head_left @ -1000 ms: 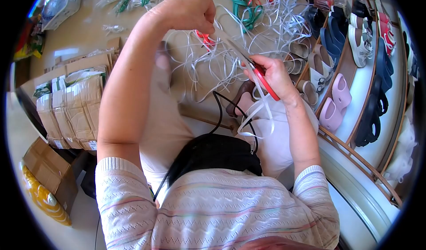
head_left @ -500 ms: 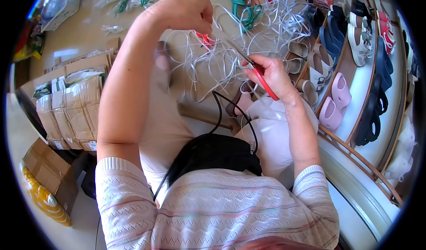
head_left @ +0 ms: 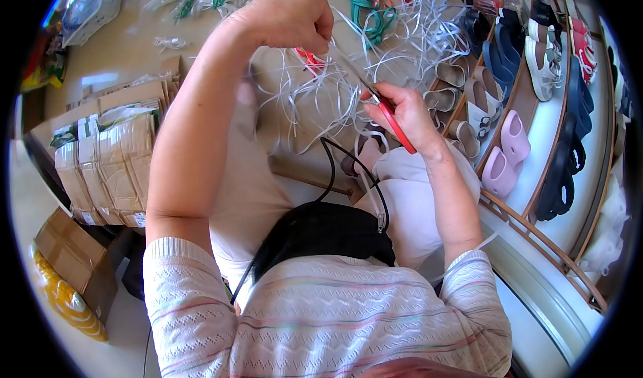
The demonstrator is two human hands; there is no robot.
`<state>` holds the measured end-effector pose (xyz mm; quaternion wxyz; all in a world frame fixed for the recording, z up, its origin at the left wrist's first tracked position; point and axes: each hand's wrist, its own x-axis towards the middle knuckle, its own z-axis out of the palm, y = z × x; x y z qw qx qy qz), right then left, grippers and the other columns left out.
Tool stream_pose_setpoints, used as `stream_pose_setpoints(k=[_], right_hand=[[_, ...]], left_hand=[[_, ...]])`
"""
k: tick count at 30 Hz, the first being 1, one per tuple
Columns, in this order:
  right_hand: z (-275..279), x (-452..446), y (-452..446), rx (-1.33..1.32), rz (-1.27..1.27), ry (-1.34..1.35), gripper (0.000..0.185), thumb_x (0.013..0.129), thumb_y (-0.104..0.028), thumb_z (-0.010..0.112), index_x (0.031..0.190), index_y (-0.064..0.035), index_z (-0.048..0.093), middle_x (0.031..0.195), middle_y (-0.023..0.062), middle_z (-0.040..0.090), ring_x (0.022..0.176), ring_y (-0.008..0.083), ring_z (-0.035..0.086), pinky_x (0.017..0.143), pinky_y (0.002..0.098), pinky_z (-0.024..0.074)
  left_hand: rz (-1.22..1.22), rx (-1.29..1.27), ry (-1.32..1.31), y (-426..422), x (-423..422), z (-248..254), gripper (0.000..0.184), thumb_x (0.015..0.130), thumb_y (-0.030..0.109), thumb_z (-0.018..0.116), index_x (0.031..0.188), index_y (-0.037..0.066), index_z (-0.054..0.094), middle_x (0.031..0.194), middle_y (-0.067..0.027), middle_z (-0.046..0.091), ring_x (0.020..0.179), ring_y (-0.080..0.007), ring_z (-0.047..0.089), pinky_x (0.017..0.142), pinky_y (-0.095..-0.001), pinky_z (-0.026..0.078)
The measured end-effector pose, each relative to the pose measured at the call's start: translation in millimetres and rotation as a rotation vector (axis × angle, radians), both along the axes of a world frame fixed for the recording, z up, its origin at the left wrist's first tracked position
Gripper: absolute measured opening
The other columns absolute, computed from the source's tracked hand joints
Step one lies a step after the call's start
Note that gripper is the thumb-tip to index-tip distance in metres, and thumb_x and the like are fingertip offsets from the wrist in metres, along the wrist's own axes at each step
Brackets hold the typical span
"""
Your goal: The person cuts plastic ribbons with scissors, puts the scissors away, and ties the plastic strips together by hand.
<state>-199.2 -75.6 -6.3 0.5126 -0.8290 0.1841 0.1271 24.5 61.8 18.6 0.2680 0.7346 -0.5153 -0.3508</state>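
Observation:
My right hand [head_left: 405,113] is wrapped round the red handles of a pair of scissors [head_left: 395,124], whose blades point up and left. The blade tips come close to my left hand [head_left: 301,17], which is closed near the top centre with its fingertips pinched together. A thin white strip seems to run from those fingertips along the blades, but it is hard to make out. Beneath both hands, a tangle of white strips [head_left: 315,96] lies on the floor, with a small red piece [head_left: 309,61] among them. Green strips [head_left: 365,16] lie further up.
Shoe racks [head_left: 536,234] with sandals and sneakers stand on the right. Taped cardboard [head_left: 107,170] is stacked on the left, above an open box [head_left: 70,250] and a yellow roll [head_left: 70,294]. A clear bin [head_left: 90,13] is at the upper left. A black cord [head_left: 333,170] crosses my lap.
My left hand has shifted slightly right. The white strip looping below the scissors has left that spot, and a white strip now shows by my right elbow. The scissors have tilted slightly.

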Motion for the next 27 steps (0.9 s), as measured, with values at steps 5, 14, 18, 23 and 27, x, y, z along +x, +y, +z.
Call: stream_pose_setpoints(k=[5,14,18,23,27], right_hand=[[-0.3,2.5,2.8,-0.082,-0.011,-0.028,0.020,0.077,-0.011,0.065,0.095,-0.0037,0.062,0.067,0.0078,0.059,0.060,0.0128,0.055,0.060,0.0260,0.0449],[-7.0,-2.7,-2.0,-0.127,-0.019,-0.092,0.021,0.075,-0.012,0.066,0.095,-0.0050,0.063,0.067,0.0135,0.061,0.057,0.0192,0.057,0.059,0.0296,0.0456],[-12.9,-1.5,-2.4,-0.070,-0.040,-0.143,0.022,0.075,-0.012,0.066,0.095,-0.0045,0.064,0.065,0.0132,0.059,0.056,0.0191,0.056,0.059,0.0290,0.0451],[0.3,6.7,1.8,-0.102,0.025,0.034,0.023,0.080,-0.006,0.065,0.102,0.0007,0.061,0.079,0.0001,0.061,0.072,0.0034,0.049,0.067,0.0201,0.0432],[-1.1,5.5,0.9,-0.063,0.019,0.043,0.022,0.081,-0.006,0.064,0.101,0.0004,0.062,0.078,-0.0013,0.060,0.073,0.0031,0.049,0.067,0.0198,0.0430]], left_hand=[[-0.033,0.010,0.004,-2.4,-2.3,1.2,0.018,0.065,0.012,0.066,0.076,-0.003,0.066,0.063,-0.0115,0.061,0.058,-0.0187,0.057,0.057,-0.0307,0.046],[-0.006,0.033,-0.091,2.2,6.5,-4.1,0.020,0.065,0.012,0.065,0.079,-0.002,0.066,0.066,-0.0123,0.062,0.060,-0.0204,0.059,0.059,-0.0313,0.047],[0.071,0.045,-0.104,4.7,12.2,-4.4,0.020,0.064,0.013,0.065,0.078,-0.002,0.066,0.066,-0.0127,0.062,0.061,-0.0220,0.059,0.060,-0.0318,0.047],[0.052,0.059,-0.071,2.3,6.1,-2.3,0.020,0.064,0.013,0.065,0.077,-0.002,0.065,0.065,-0.0125,0.062,0.061,-0.0215,0.058,0.059,-0.0321,0.047],[0.037,0.089,-0.035,2.6,5.9,6.7,0.021,0.065,0.014,0.065,0.078,-0.002,0.065,0.065,-0.0122,0.062,0.061,-0.0202,0.058,0.059,-0.0320,0.046]])
